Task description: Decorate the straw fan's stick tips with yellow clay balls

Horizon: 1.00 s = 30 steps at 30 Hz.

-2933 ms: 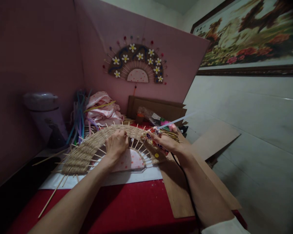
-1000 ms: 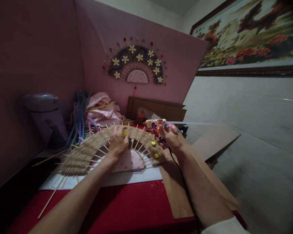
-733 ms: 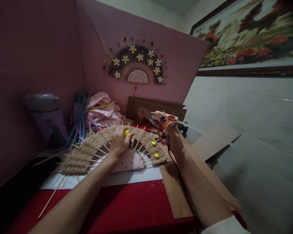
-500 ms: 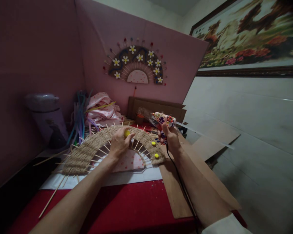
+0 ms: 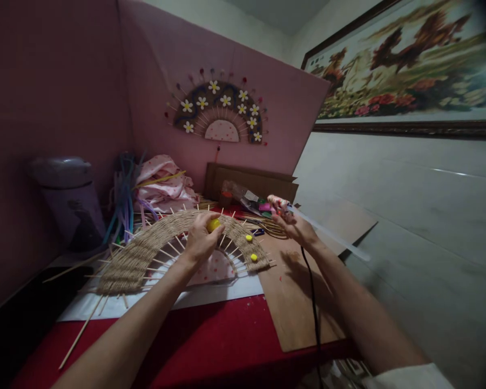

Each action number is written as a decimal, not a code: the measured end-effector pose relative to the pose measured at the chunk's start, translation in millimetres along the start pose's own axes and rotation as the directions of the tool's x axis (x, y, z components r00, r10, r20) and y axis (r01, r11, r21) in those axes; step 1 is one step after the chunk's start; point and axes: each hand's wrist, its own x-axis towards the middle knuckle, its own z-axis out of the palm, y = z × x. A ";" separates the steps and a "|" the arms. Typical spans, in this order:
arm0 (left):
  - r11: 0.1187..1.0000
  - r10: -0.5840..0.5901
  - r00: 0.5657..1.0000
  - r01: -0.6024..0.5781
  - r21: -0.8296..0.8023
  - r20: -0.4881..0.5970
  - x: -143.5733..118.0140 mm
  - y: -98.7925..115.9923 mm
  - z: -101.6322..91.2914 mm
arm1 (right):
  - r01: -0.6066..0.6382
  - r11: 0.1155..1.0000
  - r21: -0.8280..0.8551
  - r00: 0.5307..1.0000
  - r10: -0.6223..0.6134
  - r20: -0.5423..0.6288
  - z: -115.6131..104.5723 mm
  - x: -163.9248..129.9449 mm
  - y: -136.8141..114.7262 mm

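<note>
In the head view, the left hand [image 5: 200, 240] rests on the top of the woven fan [image 5: 154, 246], which lies flat on white paper on the red surface [image 5: 210, 340]. Its fingers are closed on a small yellow bead [image 5: 213, 224] and press it onto the woven band near the middle of the arc. Two more yellow beads [image 5: 251, 247] already sit on the right part of the band, a little apart from each other. The right hand [image 5: 294, 227] is clamped on the glue gun [image 5: 278, 202], held above the far right edge of the fan, over the cardboard [image 5: 295, 292]; its cord [image 5: 314, 308] hangs down toward the near edge.

I judge that the step in hand is fixing a bead on the band. The next move probably calls for firm pressure on the bead until the glue holds, and for keeping the hot tip away from the fingers. A finished fan [image 5: 218, 111] hangs on the pink wall.
</note>
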 end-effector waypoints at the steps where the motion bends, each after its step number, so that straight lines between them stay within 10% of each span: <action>1: 1.000 0.016 1.000 -0.015 0.021 -0.004 -0.4 1.0 -0.6 | -0.032 0.998 -0.056 0.996 0.037 0.077 -4.6 -6.7 7.4; 8: 0.998 0.025 0.998 -0.022 0.058 -0.057 0.4 -2.7 -0.6 | -0.166 0.928 -0.334 0.899 0.281 0.335 -27.0 -55.6 46.0; 14: 0.996 0.026 0.997 -0.020 0.081 -0.076 0.9 -4.9 0.0 | -0.120 0.980 -0.159 0.811 0.189 0.553 -30.3 -54.8 57.1; 23: 0.998 0.015 0.998 -0.011 0.060 -0.064 0.6 -1.4 -0.8 | -0.167 0.917 -0.362 0.834 0.327 0.444 -36.1 -41.1 61.6; 26: 0.991 -0.083 0.996 0.077 -0.110 -0.042 1.2 0.4 -0.4 | -0.207 0.896 -0.393 0.913 0.321 0.251 -41.0 -28.5 41.4; 30: 0.718 -0.287 0.917 0.398 -0.571 0.278 0.0 6.0 -1.2 | -0.095 0.995 0.008 0.995 0.095 0.030 -15.2 -14.3 -15.4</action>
